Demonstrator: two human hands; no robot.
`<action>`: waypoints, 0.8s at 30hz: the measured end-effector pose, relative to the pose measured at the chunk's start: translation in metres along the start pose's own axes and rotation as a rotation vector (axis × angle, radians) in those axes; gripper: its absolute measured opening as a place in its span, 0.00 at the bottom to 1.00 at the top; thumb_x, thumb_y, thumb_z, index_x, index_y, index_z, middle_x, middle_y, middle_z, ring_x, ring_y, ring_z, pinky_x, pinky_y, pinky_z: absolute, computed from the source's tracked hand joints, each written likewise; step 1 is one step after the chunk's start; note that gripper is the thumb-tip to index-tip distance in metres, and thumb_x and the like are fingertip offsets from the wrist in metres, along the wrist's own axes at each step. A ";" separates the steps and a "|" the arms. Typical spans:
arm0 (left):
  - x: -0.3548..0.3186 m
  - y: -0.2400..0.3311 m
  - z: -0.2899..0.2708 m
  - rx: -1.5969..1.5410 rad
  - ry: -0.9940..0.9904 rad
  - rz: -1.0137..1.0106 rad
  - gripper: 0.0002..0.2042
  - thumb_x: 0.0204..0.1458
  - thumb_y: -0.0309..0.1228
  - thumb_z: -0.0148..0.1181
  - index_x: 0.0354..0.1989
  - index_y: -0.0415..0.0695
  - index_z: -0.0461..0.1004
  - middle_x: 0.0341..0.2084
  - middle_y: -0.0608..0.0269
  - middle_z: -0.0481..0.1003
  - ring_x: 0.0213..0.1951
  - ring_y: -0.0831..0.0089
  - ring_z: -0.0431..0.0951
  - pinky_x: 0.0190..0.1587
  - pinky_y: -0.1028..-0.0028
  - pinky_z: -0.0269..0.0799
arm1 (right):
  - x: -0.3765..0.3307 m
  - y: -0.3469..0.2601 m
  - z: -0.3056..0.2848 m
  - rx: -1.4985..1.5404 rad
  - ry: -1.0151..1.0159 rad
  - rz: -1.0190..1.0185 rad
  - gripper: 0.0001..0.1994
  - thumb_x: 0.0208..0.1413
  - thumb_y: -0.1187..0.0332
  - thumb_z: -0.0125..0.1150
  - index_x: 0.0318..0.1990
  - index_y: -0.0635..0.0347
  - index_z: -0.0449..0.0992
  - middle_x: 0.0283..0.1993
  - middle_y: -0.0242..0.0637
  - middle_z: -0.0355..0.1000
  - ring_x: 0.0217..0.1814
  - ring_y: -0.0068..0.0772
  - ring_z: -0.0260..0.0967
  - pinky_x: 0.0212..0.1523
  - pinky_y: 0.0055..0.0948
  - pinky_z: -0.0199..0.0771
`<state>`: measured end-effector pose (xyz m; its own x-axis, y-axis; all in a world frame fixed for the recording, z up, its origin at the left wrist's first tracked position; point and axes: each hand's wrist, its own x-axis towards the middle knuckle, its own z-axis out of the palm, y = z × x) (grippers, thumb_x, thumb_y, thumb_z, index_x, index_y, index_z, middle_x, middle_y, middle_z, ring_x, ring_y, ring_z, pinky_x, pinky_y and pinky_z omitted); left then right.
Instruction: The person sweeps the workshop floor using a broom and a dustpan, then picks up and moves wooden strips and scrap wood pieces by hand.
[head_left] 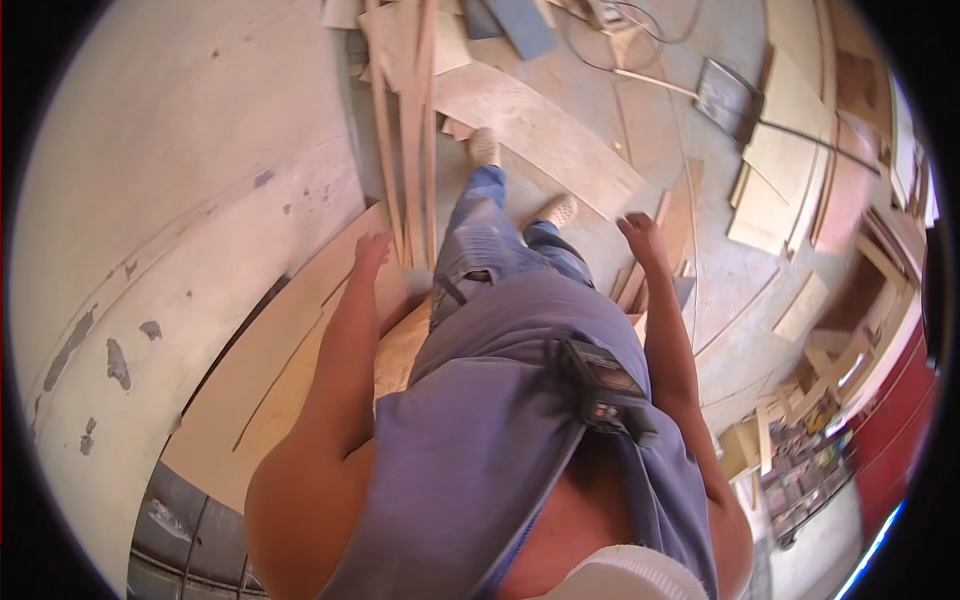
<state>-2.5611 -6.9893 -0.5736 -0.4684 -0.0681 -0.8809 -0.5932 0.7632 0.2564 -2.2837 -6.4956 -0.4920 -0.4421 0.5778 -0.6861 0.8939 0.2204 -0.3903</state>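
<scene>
My left hand point(373, 250) hangs beside my thigh, in front of a tall plywood sheet point(275, 375) along the wall. It is slightly smeared, and I see nothing held in it. On the other side, my right hand point(642, 240) hangs out from my hip with the fingers curled in and nothing visible in them. Below it are narrow wood strips point(680, 215) on the floor. My feet are apart in light shoes, one of them by a long plywood board point(540, 130). Neither hand appears to touch any wood.
A worn, chipped wall point(190, 200) rises at my left. Long wood strips point(410, 130) stretch ahead beside it. Farther right lie pale panels point(780, 180), a dark flat-bladed, long-handled tool point(728, 100) and a cable point(640, 65). Wood offcuts point(835, 365) and a cluttered rack point(805, 470) stand at right.
</scene>
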 end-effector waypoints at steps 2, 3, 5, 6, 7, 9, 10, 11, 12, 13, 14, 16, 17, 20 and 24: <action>-0.039 -0.002 0.024 -0.060 -0.014 -0.002 0.19 0.45 0.41 0.62 0.39 0.39 0.73 0.24 0.62 0.73 0.25 0.75 0.73 0.23 0.75 0.72 | 0.003 0.014 -0.002 0.077 0.011 -0.037 0.23 0.47 0.54 0.59 0.42 0.68 0.74 0.39 0.49 0.75 0.43 0.42 0.72 0.44 0.34 0.70; -0.054 0.001 0.034 -0.039 -0.033 0.023 0.19 0.45 0.41 0.62 0.39 0.39 0.73 0.24 0.62 0.73 0.25 0.75 0.73 0.23 0.75 0.72 | 0.004 0.028 0.000 0.106 0.016 -0.050 0.23 0.48 0.54 0.59 0.42 0.67 0.74 0.39 0.49 0.75 0.43 0.42 0.72 0.44 0.34 0.70; -0.073 0.007 0.051 -0.012 -0.028 0.025 0.20 0.45 0.40 0.62 0.41 0.38 0.73 0.26 0.62 0.73 0.26 0.74 0.73 0.23 0.74 0.71 | 0.006 0.053 0.006 0.110 0.021 -0.060 0.22 0.47 0.55 0.60 0.42 0.66 0.75 0.39 0.49 0.75 0.42 0.42 0.73 0.44 0.33 0.70; -0.075 0.013 0.061 0.005 -0.035 0.045 0.20 0.45 0.40 0.62 0.41 0.38 0.73 0.26 0.62 0.73 0.26 0.74 0.73 0.23 0.74 0.71 | 0.002 0.067 0.002 0.125 0.041 -0.053 0.22 0.47 0.55 0.60 0.42 0.66 0.75 0.39 0.49 0.75 0.42 0.42 0.73 0.44 0.33 0.70; -0.077 0.015 0.066 0.049 -0.012 0.067 0.21 0.45 0.40 0.62 0.43 0.38 0.72 0.26 0.62 0.74 0.25 0.75 0.73 0.23 0.75 0.71 | -0.001 0.080 0.002 0.095 0.019 -0.028 0.22 0.46 0.55 0.60 0.41 0.66 0.75 0.40 0.50 0.74 0.44 0.46 0.72 0.46 0.35 0.70; -0.072 0.023 0.069 0.106 0.017 0.102 0.22 0.45 0.40 0.62 0.45 0.37 0.72 0.26 0.62 0.74 0.25 0.75 0.73 0.23 0.76 0.70 | -0.009 0.116 0.007 0.095 0.052 -0.011 0.22 0.45 0.54 0.60 0.37 0.66 0.77 0.38 0.51 0.75 0.43 0.47 0.73 0.44 0.36 0.70; -0.063 0.022 0.063 0.102 0.000 0.180 0.23 0.45 0.40 0.62 0.47 0.37 0.71 0.27 0.61 0.74 0.25 0.75 0.74 0.24 0.76 0.70 | -0.014 0.136 0.013 0.166 0.020 0.006 0.21 0.46 0.54 0.60 0.36 0.66 0.77 0.35 0.48 0.75 0.40 0.42 0.72 0.43 0.34 0.70; -0.057 0.025 0.057 0.095 -0.020 0.260 0.25 0.45 0.40 0.62 0.48 0.36 0.70 0.28 0.60 0.75 0.25 0.76 0.74 0.25 0.76 0.70 | -0.016 0.158 0.016 0.231 -0.009 0.023 0.20 0.47 0.54 0.59 0.35 0.66 0.77 0.33 0.45 0.76 0.38 0.37 0.72 0.41 0.33 0.69; -0.060 0.046 0.067 0.099 -0.021 0.268 0.25 0.45 0.40 0.62 0.48 0.36 0.70 0.28 0.60 0.75 0.25 0.76 0.74 0.25 0.76 0.70 | -0.023 0.192 0.021 0.279 -0.009 0.123 0.19 0.47 0.55 0.60 0.34 0.65 0.78 0.32 0.44 0.76 0.38 0.35 0.72 0.40 0.32 0.69; -0.071 0.078 0.086 0.148 -0.055 0.299 0.26 0.45 0.40 0.63 0.49 0.35 0.70 0.29 0.58 0.76 0.26 0.75 0.74 0.27 0.76 0.70 | -0.041 0.223 0.026 0.328 -0.004 0.231 0.19 0.46 0.55 0.60 0.33 0.65 0.78 0.32 0.43 0.76 0.37 0.33 0.72 0.40 0.31 0.68; -0.080 0.099 0.095 0.196 -0.073 0.329 0.26 0.44 0.41 0.63 0.49 0.34 0.70 0.30 0.57 0.76 0.27 0.75 0.75 0.29 0.75 0.71 | -0.060 0.235 0.031 0.387 0.053 0.275 0.18 0.46 0.55 0.60 0.33 0.64 0.78 0.31 0.41 0.76 0.36 0.32 0.71 0.39 0.30 0.68; -0.071 0.110 0.094 0.270 -0.035 0.330 0.26 0.44 0.41 0.62 0.49 0.34 0.70 0.31 0.56 0.77 0.28 0.74 0.75 0.31 0.75 0.71 | -0.086 0.228 0.040 0.451 0.082 0.330 0.18 0.46 0.55 0.61 0.33 0.64 0.78 0.30 0.39 0.76 0.35 0.30 0.71 0.39 0.27 0.67; -0.061 0.119 0.095 0.352 -0.030 0.326 0.27 0.44 0.41 0.62 0.48 0.34 0.70 0.33 0.56 0.77 0.29 0.73 0.76 0.32 0.74 0.71 | -0.095 0.220 0.042 0.460 0.072 0.365 0.18 0.46 0.56 0.61 0.33 0.65 0.78 0.30 0.38 0.76 0.34 0.29 0.71 0.39 0.27 0.67; -0.021 0.115 0.077 0.316 -0.056 0.495 0.27 0.44 0.42 0.62 0.48 0.34 0.70 0.34 0.55 0.77 0.32 0.72 0.76 0.33 0.73 0.72 | -0.104 0.224 0.087 0.718 0.096 0.384 0.16 0.47 0.58 0.62 0.34 0.65 0.78 0.29 0.37 0.75 0.32 0.28 0.70 0.39 0.27 0.67; -0.034 0.169 0.122 0.220 -0.224 0.386 0.26 0.45 0.41 0.62 0.49 0.35 0.70 0.36 0.54 0.76 0.32 0.74 0.75 0.30 0.74 0.71 | -0.131 0.200 0.113 0.350 0.009 0.343 0.17 0.47 0.58 0.62 0.34 0.67 0.78 0.32 0.41 0.76 0.36 0.32 0.73 0.39 0.29 0.70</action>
<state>-2.5652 -6.7799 -0.5489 -0.4599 0.3673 -0.8085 -0.2411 0.8246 0.5117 -2.0552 -6.6163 -0.5495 -0.1249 0.5779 -0.8065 0.9084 -0.2603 -0.3272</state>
